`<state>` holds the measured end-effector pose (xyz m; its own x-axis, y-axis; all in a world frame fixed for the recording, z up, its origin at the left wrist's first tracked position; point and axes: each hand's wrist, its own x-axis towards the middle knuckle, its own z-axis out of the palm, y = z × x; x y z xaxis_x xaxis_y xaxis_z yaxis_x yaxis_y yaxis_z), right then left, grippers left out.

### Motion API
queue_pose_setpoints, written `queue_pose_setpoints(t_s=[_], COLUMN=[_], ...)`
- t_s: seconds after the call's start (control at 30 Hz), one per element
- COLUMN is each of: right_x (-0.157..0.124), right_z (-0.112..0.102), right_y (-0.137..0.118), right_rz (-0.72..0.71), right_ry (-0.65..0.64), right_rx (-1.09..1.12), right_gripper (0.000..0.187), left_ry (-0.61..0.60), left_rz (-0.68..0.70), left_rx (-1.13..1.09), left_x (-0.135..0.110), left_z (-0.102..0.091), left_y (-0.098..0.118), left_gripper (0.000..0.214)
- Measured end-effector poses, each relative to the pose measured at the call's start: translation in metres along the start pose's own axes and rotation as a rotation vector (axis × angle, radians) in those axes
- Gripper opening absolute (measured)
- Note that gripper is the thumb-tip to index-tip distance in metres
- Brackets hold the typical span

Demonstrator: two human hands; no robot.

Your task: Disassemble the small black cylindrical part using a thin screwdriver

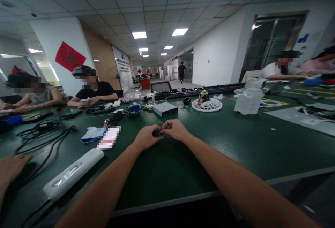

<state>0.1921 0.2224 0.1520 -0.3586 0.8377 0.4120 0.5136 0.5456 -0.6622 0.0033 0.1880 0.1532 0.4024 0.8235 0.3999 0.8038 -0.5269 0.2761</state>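
My hands: my left hand (146,137) and right hand (177,130) sit close together, fingers curled in; neither is spread wide; both pinch the same small dark part (157,133).

The part: too small and too covered by my fingers to tell what it is; it sits between my hands, above the green bench (167,179) as far as I can tell; a thin wire (163,123) pokes out beside my right hand.

Why so: with a piece this small, two-handed pinching seems to give steady control; my forearms reach in from the bench edge, leaving the space in front of me open.

Containers: a shallow metal bowl (131,113) holds something blue; a small black tray (186,100) sits farther off, its contents hard to make out; two cloudy plastic jugs (248,101) stand to my right.

Close by: a white-and-blue pouch (91,135) and a blurred packet (108,137) lie just left of my hands; a tangle of black cable (39,134) lies beyond them; a long white bar (73,174) lies nearer the edge.

Others: a hand (13,167) at the lower left belongs to someone else – well apart from mine; across the bench, a person in a black top (96,90) rests both hands on it.
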Motion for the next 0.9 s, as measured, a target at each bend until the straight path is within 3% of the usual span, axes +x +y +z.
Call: queue_pose_setpoints(t_s=[0.17, 0.33, 0.53, 0.7, 0.9], right_x=[0.0006, -0.0002, -0.0005, -0.0028, -0.0004], right_z=[0.0069, 0.0061, 0.0032, 0.0023, 0.0063], right_y=[0.0099, 0.0076, 0.0063, 0.0071, 0.0043], right_rz=[0.014, -0.010, 0.037, -0.004, 0.023], right_ry=[-0.106, -0.084, -0.150, -0.130, -0.070], right_rx=[0.119, 0.102, 0.135, 0.063, 0.037], right_gripper=[0.022, 0.018, 0.013, 0.010, 0.014], left_ry=[-0.007, -0.017, -0.031, -0.078, -0.001], left_rz=[0.055, 0.055, 0.039, 0.051, 0.017], left_rx=[0.043, 0.056, 0.089, 0.147, 0.123], left_x=[-0.0003, -0.0003, -0.0012, -0.0009, 0.0014], left_z=[-0.0008, -0.0019, 0.0003, -0.0005, 0.0001], left_y=[0.0001, 0.0001, -0.0019, 0.0021, 0.0022], left_gripper=[0.036, 0.034, 0.039, 0.039, 0.035])
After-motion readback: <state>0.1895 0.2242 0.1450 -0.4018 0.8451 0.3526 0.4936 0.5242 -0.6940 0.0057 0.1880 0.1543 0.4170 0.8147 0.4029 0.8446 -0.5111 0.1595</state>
